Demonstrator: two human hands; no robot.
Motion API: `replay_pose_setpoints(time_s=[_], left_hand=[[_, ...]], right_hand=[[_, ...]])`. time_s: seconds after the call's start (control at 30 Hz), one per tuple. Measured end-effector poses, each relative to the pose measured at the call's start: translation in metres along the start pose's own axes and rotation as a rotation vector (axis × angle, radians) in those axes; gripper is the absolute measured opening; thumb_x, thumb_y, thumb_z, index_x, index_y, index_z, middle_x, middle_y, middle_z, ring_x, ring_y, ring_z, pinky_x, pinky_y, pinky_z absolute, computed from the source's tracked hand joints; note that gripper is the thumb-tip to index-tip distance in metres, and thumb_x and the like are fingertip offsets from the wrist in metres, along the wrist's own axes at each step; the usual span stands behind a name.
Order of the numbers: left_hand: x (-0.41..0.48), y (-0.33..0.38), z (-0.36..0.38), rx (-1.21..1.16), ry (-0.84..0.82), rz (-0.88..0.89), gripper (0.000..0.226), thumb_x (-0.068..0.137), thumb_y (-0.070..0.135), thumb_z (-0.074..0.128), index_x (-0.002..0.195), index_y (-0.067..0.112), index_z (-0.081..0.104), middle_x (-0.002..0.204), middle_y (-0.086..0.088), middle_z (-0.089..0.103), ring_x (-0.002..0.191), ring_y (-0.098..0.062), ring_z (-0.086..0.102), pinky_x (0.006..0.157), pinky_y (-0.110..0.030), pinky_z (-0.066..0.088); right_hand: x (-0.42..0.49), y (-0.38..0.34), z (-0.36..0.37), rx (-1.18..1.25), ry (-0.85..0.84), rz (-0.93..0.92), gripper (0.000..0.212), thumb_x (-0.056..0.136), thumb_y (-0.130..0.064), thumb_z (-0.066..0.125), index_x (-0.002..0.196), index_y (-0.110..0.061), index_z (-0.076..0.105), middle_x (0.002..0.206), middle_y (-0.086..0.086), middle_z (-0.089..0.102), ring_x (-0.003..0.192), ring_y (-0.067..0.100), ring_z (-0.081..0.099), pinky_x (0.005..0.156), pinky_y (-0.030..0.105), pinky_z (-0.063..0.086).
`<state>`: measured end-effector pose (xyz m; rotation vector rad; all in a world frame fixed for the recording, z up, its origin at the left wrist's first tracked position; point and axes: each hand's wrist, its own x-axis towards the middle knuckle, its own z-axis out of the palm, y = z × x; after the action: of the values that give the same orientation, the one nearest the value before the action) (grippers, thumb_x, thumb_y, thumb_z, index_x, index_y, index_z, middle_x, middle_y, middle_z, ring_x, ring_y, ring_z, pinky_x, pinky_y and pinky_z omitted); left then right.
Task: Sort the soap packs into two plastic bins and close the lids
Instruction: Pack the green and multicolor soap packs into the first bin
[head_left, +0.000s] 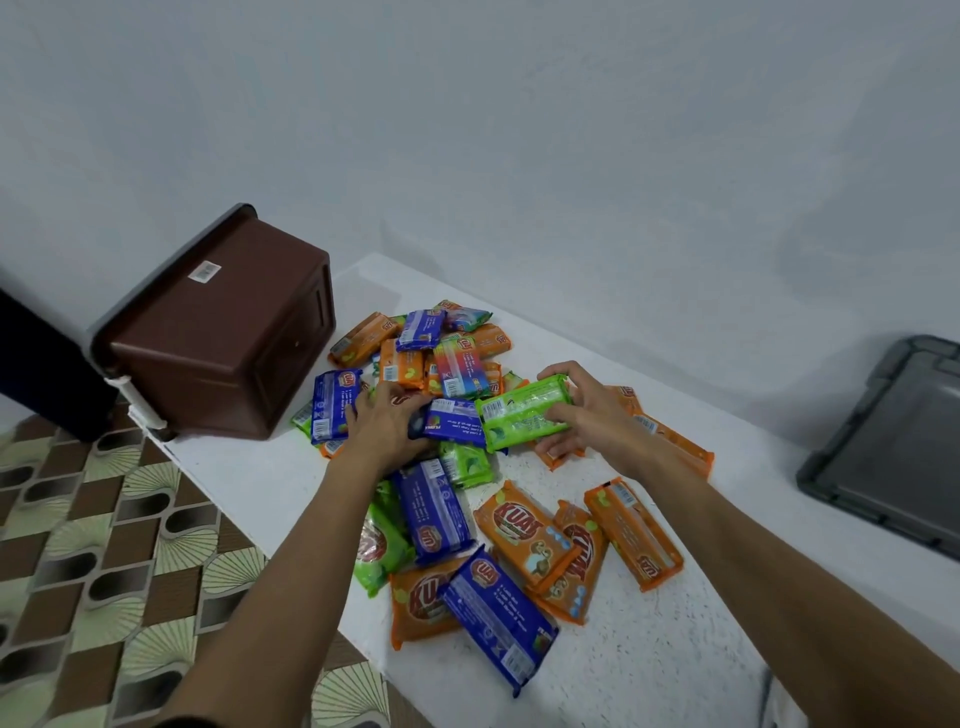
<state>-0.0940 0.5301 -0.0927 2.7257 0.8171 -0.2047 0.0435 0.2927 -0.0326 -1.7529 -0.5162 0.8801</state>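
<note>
Left hand (387, 426) grips a blue pack (454, 423), right hand (587, 415) holds a green pack (524, 418) mid-pile on the table (675, 649), but our brown bin (218, 332) lies tipped at the far-left edge, so we risk packs sliding back out.

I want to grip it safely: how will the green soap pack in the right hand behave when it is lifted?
The green pack looks flat and straight in the right hand, so it is probably stiff. Its glossy wrapper may be slippery. Because it is flat, it should not roll.
</note>
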Motion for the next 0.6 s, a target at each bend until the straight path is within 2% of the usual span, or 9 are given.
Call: replay_pose_setpoints(time_s=[0.13, 0.3, 0.4, 0.53, 0.6], left_hand=[[-0.004, 0.002, -0.003, -0.054, 0.045, -0.057, 0.073, 0.075, 0.056, 0.071, 0.138, 0.045, 0.036, 0.145, -0.009, 0.019, 0.132, -0.038, 0.024, 0.112, -0.056, 0.022], [-0.014, 0.009, -0.001, -0.167, 0.159, -0.166, 0.088, 0.064, 0.055, 0.080, 0.139, 0.037, 0.036, 0.149, -0.012, 0.019, 0.136, -0.038, 0.019, 0.112, -0.054, 0.025], [-0.020, 0.013, -0.003, -0.149, 0.087, -0.243, 0.097, 0.067, 0.062, 0.075, 0.147, 0.034, 0.027, 0.150, -0.017, 0.024, 0.138, -0.040, 0.018, 0.111, -0.052, 0.022], [-0.027, 0.020, -0.010, -0.125, 0.013, -0.274, 0.094, 0.070, 0.068, 0.068, 0.147, 0.032, 0.028, 0.149, -0.016, 0.033, 0.137, -0.040, 0.023, 0.110, -0.050, 0.023], [-0.031, 0.024, -0.012, -0.117, 0.013, -0.285, 0.093, 0.069, 0.069, 0.069, 0.145, 0.032, 0.030, 0.148, -0.018, 0.032, 0.138, -0.041, 0.022, 0.111, -0.051, 0.021]], right_hand=[[-0.001, 0.003, 0.000, -0.009, 0.008, 0.007, 0.030, 0.098, -0.002, 0.051, 0.123, -0.020, 0.048, 0.100, 0.013, 0.069, 0.077, 0.040, 0.072, 0.082, 0.059, 0.056], [-0.001, 0.007, 0.001, -0.006, 0.042, 0.048, 0.031, 0.096, -0.001, 0.054, 0.118, -0.022, 0.050, 0.107, 0.008, 0.062, 0.077, 0.034, 0.074, 0.079, 0.058, 0.057], [-0.001, 0.010, 0.002, 0.031, 0.069, 0.086, 0.030, 0.092, 0.004, 0.053, 0.111, -0.021, 0.054, 0.112, 0.009, 0.058, 0.089, 0.030, 0.070, 0.075, 0.056, 0.059], [-0.007, 0.011, 0.004, 0.058, 0.113, 0.091, 0.032, 0.093, 0.007, 0.043, 0.108, -0.017, 0.056, 0.107, 0.007, 0.055, 0.085, 0.023, 0.065, 0.078, 0.050, 0.060], [-0.013, 0.010, 0.005, 0.109, 0.134, 0.079, 0.036, 0.093, 0.006, 0.038, 0.111, -0.019, 0.057, 0.108, 0.005, 0.053, 0.085, 0.023, 0.063, 0.073, 0.046, 0.058]])
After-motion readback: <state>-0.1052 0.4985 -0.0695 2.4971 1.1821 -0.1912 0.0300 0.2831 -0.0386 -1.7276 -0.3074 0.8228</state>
